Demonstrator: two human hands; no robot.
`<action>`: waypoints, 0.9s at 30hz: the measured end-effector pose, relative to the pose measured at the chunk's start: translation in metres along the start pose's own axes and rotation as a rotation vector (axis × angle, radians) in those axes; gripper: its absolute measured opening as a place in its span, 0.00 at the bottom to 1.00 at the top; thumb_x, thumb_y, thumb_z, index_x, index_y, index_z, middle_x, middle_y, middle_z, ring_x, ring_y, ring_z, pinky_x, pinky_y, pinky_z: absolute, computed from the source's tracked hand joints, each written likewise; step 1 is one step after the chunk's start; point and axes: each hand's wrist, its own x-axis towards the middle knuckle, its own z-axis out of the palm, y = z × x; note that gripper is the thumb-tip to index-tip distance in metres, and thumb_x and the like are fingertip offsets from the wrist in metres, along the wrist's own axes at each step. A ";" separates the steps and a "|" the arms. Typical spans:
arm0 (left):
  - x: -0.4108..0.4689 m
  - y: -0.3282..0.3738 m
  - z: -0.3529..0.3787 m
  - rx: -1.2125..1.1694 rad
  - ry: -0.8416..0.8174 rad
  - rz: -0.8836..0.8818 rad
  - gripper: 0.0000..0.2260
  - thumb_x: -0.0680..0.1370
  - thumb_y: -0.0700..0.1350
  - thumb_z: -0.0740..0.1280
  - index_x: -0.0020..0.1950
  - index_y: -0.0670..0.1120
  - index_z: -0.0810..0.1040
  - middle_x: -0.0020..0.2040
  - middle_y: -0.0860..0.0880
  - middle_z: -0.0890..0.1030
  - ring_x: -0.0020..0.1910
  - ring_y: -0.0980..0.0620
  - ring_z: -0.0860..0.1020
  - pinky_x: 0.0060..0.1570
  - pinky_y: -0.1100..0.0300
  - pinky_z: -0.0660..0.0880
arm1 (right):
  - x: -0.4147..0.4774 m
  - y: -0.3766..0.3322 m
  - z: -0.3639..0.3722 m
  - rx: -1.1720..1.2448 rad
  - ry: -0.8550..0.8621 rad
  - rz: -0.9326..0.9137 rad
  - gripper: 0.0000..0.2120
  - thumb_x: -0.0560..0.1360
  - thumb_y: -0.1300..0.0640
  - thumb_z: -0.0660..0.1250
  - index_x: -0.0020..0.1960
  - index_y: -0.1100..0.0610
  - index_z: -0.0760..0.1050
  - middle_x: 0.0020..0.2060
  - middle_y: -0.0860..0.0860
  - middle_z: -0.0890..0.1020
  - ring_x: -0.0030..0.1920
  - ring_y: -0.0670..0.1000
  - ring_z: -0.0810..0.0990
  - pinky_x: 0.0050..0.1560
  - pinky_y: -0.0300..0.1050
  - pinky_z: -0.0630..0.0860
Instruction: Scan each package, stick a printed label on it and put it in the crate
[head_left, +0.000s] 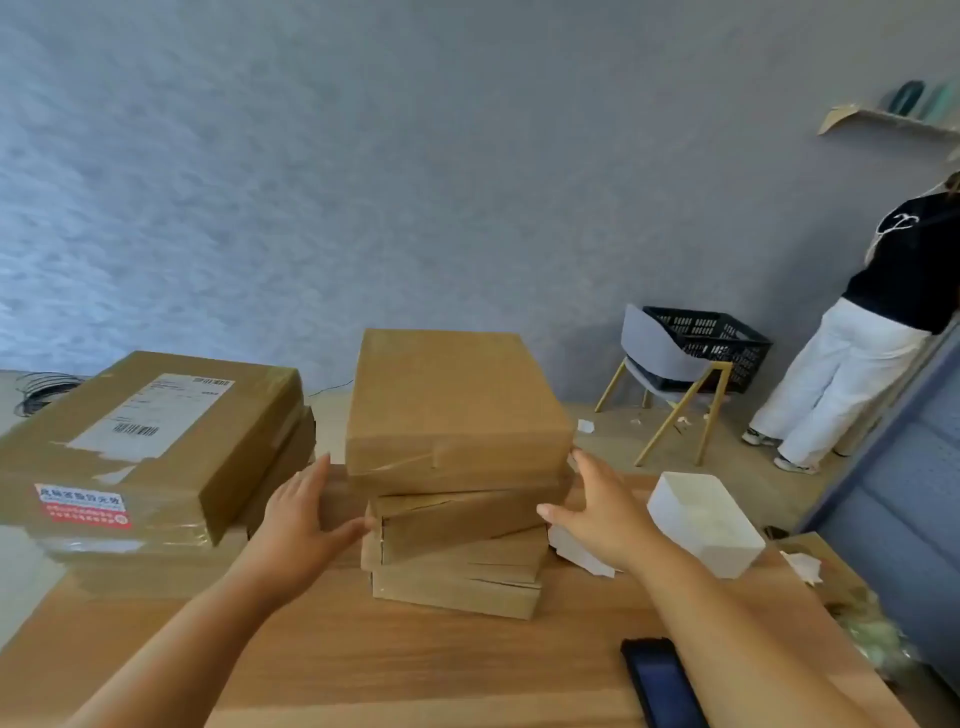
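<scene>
Both my open hands, left hand (304, 512) and right hand (597, 512), flank the mid-frame package stack (457, 467), its long axis running away from me on the bench (322, 649).

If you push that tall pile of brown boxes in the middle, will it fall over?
Probably it could. The stack of brown cardboard boxes sits crookedly, its big top box overhanging smaller ones. The boxes look stiff, so they would likely slide rather than bend.
</scene>
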 end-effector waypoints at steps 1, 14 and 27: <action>0.002 0.002 0.003 -0.041 -0.018 0.040 0.39 0.71 0.57 0.71 0.76 0.53 0.55 0.73 0.52 0.64 0.73 0.49 0.59 0.70 0.46 0.61 | 0.004 -0.001 0.000 0.032 -0.018 -0.025 0.36 0.72 0.42 0.69 0.75 0.45 0.57 0.72 0.45 0.64 0.71 0.48 0.62 0.65 0.46 0.68; 0.001 0.049 -0.036 -0.356 0.122 0.285 0.38 0.64 0.62 0.70 0.70 0.72 0.55 0.70 0.66 0.65 0.69 0.59 0.66 0.67 0.48 0.67 | 0.006 -0.032 -0.039 0.508 0.216 -0.265 0.37 0.72 0.53 0.73 0.74 0.37 0.57 0.69 0.37 0.69 0.70 0.40 0.65 0.71 0.53 0.64; -0.078 0.061 -0.097 -0.626 0.127 0.392 0.22 0.69 0.63 0.68 0.62 0.64 0.73 0.53 0.56 0.81 0.44 0.55 0.83 0.34 0.64 0.79 | -0.092 -0.105 -0.060 0.623 0.542 -0.391 0.14 0.76 0.51 0.68 0.60 0.38 0.75 0.54 0.45 0.76 0.51 0.39 0.78 0.47 0.30 0.75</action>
